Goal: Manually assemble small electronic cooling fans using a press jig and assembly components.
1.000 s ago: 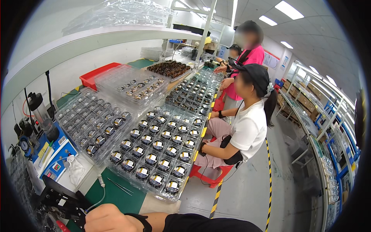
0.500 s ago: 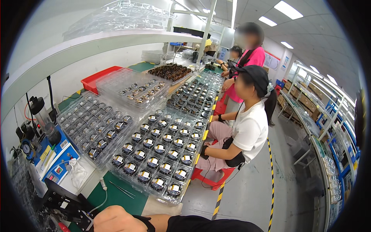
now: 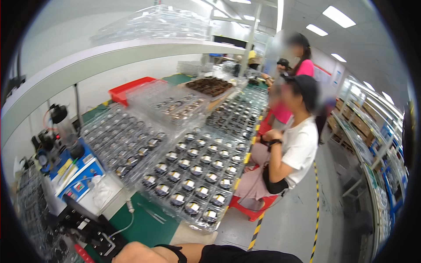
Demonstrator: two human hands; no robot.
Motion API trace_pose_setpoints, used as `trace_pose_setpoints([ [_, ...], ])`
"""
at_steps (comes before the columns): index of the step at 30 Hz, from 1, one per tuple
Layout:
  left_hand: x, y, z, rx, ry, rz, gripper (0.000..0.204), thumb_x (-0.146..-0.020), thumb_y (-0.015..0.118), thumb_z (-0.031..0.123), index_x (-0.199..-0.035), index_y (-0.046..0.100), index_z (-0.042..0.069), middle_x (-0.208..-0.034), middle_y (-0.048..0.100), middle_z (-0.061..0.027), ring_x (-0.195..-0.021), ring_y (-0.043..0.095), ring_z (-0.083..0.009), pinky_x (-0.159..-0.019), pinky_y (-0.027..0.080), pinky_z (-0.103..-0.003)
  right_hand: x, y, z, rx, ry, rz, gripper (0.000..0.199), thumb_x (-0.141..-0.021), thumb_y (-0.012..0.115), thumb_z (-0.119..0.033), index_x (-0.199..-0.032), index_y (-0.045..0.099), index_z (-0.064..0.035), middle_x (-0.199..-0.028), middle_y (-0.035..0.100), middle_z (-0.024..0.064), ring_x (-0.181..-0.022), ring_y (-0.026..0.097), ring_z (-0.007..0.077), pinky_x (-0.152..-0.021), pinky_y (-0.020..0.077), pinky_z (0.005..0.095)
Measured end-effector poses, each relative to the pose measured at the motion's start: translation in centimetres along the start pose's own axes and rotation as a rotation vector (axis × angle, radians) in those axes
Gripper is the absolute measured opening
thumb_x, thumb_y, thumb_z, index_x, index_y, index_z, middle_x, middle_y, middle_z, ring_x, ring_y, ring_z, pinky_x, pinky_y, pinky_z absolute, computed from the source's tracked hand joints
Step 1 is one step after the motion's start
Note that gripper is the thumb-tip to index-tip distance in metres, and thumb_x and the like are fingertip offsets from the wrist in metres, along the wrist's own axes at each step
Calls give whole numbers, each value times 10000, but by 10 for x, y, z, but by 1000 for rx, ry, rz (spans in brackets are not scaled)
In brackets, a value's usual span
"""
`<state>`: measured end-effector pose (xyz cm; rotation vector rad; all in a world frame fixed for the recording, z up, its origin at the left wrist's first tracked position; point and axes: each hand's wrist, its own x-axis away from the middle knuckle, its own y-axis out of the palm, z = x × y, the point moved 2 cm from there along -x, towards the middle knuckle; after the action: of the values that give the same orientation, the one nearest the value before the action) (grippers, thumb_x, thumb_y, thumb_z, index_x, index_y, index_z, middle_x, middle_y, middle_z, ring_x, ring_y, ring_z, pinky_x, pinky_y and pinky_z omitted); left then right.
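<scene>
I'm seeing one head view only, looking down and forward along the worktop (image 3: 149, 228), trays of parts (image 3: 193, 175) close below, aisle floor (image 3: 302, 219) stretching rightward.

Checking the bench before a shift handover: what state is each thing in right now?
Near clear tray: filled with round parts, overhanging the bench edge.
Red bin: on the bench, contents hidden.
Tweezers: lying loose on the green mat.
Hand: by the black fixture, grip unclear.

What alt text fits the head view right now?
One hand of the person, wristband on, rests at the bottom edge by a black fixture on a green mat. Clear trays of small round parts cover the long bench. A seated co-worker in a white shirt is beside it.
</scene>
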<state>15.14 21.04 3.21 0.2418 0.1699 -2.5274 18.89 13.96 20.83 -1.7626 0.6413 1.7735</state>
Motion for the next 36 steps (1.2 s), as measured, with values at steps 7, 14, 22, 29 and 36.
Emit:
trace_pose_setpoints([
  [7,128,16,16,-404,-143,639,509,-722,758,258,-1083,534,-21,-1056,587,-146,-1011,567,-233,-874,458,-340,27,39,48,277,74,-182,370,-768,599,-256,-1037,659,-10,-919,635,96,-767,617,236,-661,505,317],
  [14,205,50,27,-770,-290,998,638,-691,807,315,-1158,527,-19,-1122,583,-150,-1070,553,-239,-908,441,-350,69,71,76,446,18,-217,281,-746,617,-248,-917,675,-34,-847,648,67,-744,633,216,-640,521,319],
  [22,217,56,64,-650,-393,1069,483,-673,822,299,-1020,638,17,-1063,654,-124,-1002,614,-276,-859,484,-342,62,80,83,420,-7,-354,168,-744,642,-211,-751,633,-44,-739,619,42,-639,600,217,-542,477,324],
  [29,236,56,79,-729,-372,1072,484,-657,819,233,-1039,634,-1,-1102,631,-122,-918,625,-257,-803,496,-345,-51,77,103,-213,1206,-213,535,-1008,349,-404,-690,568,-34,-423,360,-55,-351,300,52,-379,235,224],
  [36,227,51,60,-611,-475,1504,495,-679,808,177,-1101,622,-4,-1208,569,-127,-913,600,-245,-785,497,-341,-50,68,160,-544,1536,-112,409,-997,388,-365,-816,549,-36,-466,254,-89,-378,210,43,-375,185,219],
])
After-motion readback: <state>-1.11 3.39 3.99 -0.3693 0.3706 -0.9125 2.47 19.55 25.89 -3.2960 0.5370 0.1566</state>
